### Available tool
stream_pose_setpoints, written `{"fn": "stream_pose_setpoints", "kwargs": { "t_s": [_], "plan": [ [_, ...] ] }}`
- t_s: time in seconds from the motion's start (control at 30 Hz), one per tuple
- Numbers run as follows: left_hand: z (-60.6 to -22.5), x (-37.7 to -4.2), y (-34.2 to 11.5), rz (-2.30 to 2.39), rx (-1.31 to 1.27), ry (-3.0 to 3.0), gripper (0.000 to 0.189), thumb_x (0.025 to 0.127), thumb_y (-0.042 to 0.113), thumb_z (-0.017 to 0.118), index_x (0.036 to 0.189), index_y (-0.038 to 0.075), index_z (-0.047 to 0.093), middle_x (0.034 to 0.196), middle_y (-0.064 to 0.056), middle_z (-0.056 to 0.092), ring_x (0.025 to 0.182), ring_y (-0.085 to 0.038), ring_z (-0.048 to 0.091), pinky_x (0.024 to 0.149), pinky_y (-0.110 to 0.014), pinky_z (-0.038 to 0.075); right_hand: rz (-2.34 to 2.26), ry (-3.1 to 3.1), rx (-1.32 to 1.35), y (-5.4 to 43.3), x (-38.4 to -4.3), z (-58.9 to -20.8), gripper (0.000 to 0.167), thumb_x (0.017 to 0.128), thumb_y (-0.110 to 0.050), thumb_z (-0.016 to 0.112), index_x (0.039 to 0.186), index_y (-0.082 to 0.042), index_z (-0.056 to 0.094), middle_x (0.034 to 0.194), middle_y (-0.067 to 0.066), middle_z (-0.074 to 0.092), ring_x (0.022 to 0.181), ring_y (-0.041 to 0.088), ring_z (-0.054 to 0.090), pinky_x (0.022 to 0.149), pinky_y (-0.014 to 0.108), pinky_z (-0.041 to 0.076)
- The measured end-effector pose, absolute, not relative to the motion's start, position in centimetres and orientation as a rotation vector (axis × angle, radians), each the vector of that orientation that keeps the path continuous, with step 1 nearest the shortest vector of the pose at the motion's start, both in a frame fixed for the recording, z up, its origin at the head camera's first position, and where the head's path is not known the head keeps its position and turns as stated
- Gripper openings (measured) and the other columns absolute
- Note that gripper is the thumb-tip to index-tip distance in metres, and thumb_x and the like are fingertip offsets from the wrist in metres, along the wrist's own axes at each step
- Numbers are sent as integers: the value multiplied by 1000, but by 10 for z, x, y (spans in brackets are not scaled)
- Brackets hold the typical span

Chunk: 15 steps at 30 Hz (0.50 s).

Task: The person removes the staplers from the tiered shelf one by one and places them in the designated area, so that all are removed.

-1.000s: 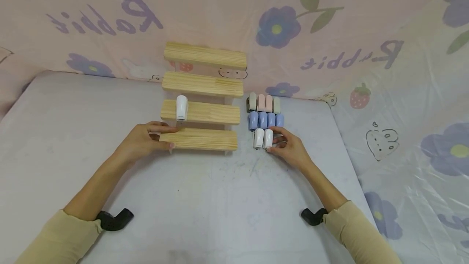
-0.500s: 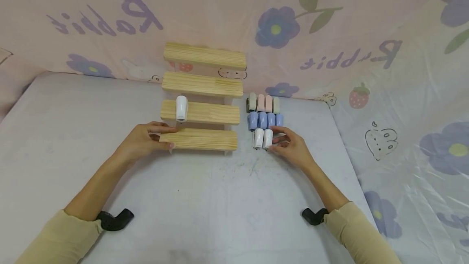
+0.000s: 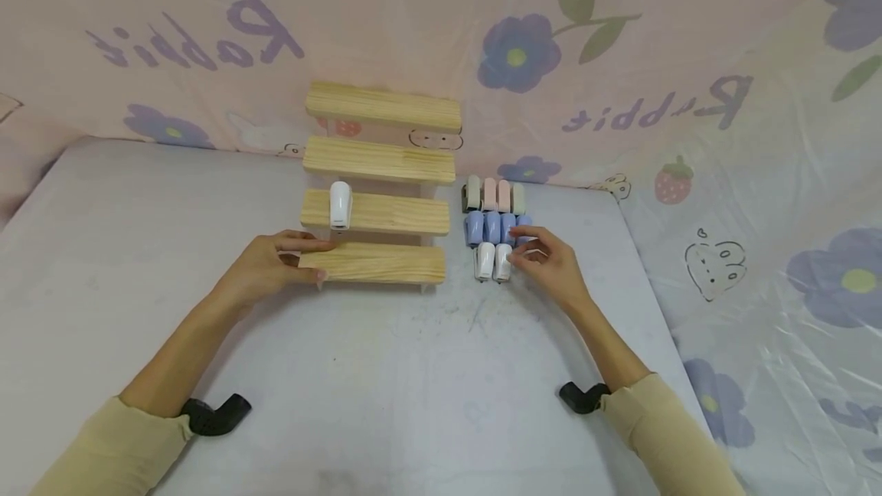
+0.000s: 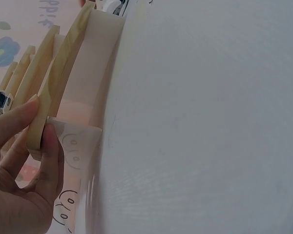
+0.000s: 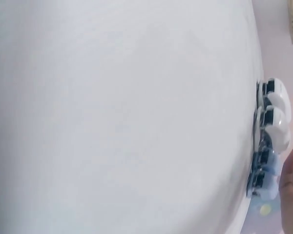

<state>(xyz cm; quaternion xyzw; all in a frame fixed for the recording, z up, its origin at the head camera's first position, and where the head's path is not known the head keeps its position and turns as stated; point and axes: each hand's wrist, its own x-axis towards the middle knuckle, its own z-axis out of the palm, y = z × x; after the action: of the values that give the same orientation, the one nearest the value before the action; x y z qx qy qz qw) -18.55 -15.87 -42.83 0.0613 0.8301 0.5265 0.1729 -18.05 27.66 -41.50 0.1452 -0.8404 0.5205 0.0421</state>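
My left hand (image 3: 265, 270) pinches the left end of the lowest board (image 3: 375, 262) of a stepped wooden rack, thumb on one face and fingers on the other in the left wrist view. A white mini stapler (image 3: 341, 205) stands on the second board from the bottom (image 3: 406, 214). To the right of the rack, my right hand (image 3: 551, 262) hovers at the nearest rows of mini staplers, thumb and index finger apart. The thumb tip is right beside the right-hand white stapler (image 3: 504, 262); the index finger overlaps the blue staplers (image 3: 492, 228). Nothing shows between those fingers.
Behind the blue row stand two pink staplers (image 3: 490, 194) and two grey-green staplers (image 3: 472, 194). Another white stapler (image 3: 485, 261) is in the front row. A printed cloth (image 3: 413, 21) hangs behind the white table (image 3: 413, 389). Black curved pieces (image 3: 219, 414) sit at both wrists.
My right hand has come off the right-hand white stapler and shifted slightly back toward the blue row. The left hand keeps its grip on the board.
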Motion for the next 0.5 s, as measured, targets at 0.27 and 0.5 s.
{"fn": "stream_pose_setpoints", "kwargs": {
  "t_s": [0.27,0.5],
  "plan": [
    [-430,-186,-158,1508,204,2362,57,78,24,86,129,7,67,147,-18,46,126,-36,43,100,-45,37,1687,-2473,536,260,-187,-415,40,85,13,70,123,13,59,121,34,58,90,24,61,82,24,52],
    [-430,-185,-159,1516,199,2354,57,78,23,86,129,6,67,147,-18,45,128,-37,41,102,-47,36,1670,-2444,613,249,-191,-411,38,85,13,69,122,13,61,119,35,57,94,39,59,82,28,53]
  ]
}}
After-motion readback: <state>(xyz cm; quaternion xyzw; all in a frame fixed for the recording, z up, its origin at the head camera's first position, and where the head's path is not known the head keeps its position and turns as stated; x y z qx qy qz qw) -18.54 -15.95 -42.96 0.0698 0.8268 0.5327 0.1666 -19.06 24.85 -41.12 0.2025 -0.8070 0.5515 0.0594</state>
